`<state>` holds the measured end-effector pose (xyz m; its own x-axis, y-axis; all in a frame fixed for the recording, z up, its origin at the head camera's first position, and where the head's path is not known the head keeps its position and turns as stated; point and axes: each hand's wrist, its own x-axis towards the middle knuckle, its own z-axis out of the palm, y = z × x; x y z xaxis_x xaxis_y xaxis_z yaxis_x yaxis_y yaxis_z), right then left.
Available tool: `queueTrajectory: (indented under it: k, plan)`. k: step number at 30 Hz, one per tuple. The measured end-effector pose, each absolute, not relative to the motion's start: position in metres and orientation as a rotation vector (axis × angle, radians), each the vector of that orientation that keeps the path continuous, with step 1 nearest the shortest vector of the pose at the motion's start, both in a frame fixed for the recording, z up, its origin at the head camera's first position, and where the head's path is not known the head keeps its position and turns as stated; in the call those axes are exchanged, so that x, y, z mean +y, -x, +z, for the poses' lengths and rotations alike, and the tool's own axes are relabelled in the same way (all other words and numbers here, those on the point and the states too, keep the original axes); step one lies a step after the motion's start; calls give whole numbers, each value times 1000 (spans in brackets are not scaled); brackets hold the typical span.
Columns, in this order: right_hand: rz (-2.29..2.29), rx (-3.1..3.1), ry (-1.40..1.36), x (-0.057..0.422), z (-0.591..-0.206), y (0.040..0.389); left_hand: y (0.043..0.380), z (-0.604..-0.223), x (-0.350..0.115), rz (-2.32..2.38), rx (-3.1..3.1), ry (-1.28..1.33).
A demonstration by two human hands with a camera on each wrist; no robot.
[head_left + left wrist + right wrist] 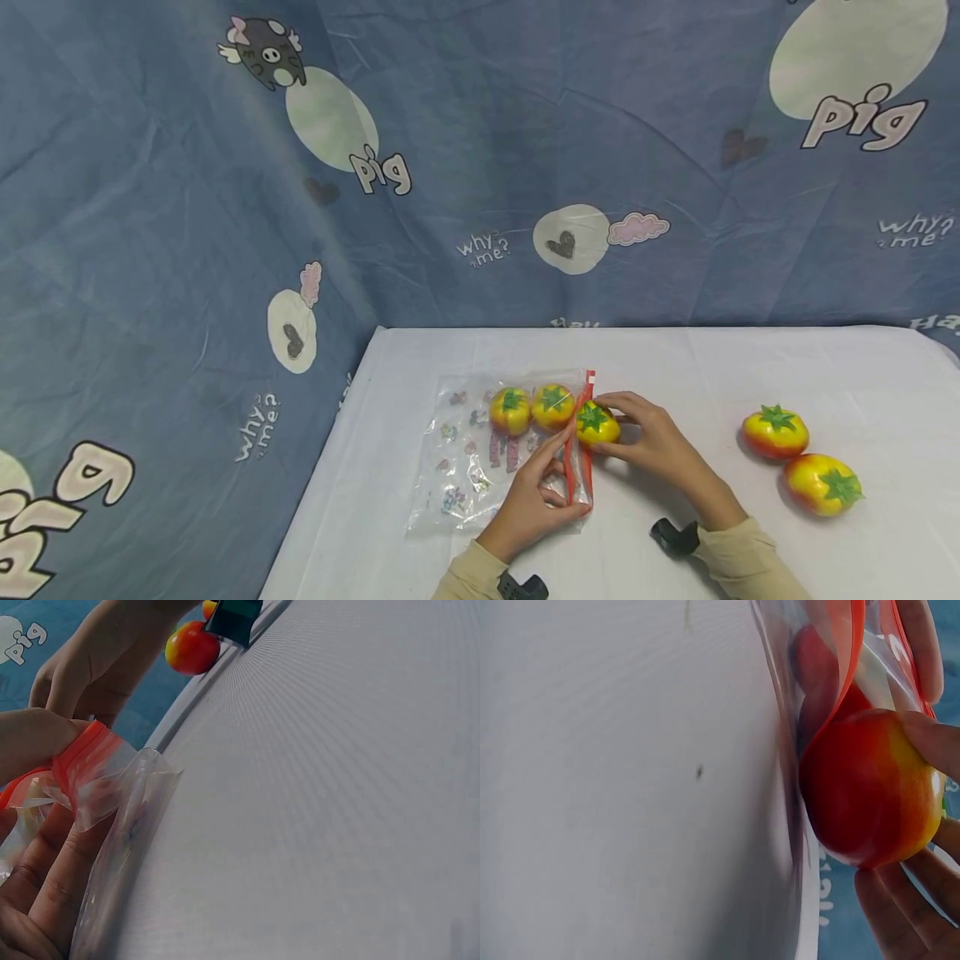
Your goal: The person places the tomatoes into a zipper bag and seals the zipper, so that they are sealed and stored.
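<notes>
A clear zip bag with a red zip edge and small printed pictures lies flat on the table. Two yellow-red tomatoes with green star-shaped tops are inside it, near its far side. With thumb and fingers, my left hand holds the bag's red-edged mouth apart. My right hand grips a third tomato between thumb and fingertips, right at that mouth. In the right wrist view this tomato sits partly against the red zip strip, its far side hidden by the bag.
Two more tomatoes lie close together on the white table, right of my right hand. Behind and left of the table hangs a blue printed cloth. Each wrist carries a dark strapped device.
</notes>
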<state>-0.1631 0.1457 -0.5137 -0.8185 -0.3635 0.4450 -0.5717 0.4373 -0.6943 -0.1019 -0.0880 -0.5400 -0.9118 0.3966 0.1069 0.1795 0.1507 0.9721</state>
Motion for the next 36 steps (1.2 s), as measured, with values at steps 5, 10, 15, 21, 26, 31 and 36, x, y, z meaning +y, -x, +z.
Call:
queueTrajectory:
  k: [5, 10, 15, 21, 26, 31, 36]
  plan:
    - [1334, -2490, -805, 140, -514, 165, 102, -540, -88, 1855, 2238, -572]
    - [1318, -2584, -712, 139, -513, 165, 102, -541, -88, 1854, 2235, -567]
    - [1296, -2698, -593, 142, -511, 163, 102, -542, -88, 1861, 2233, -577]
    - [1365, -2651, -563, 142, -509, 164, 102, -543, -89, 1890, 2206, -600]
    - [1304, -2673, -568, 134, -508, 163, 103, -543, -90, 1871, 2215, -564]
    - [1366, -2704, -597, 136, -505, 163, 102, -542, -90, 1873, 2215, -560]
    - [1571, -2641, -613, 148, -504, 163, 102, -542, -89, 1876, 2206, -560]
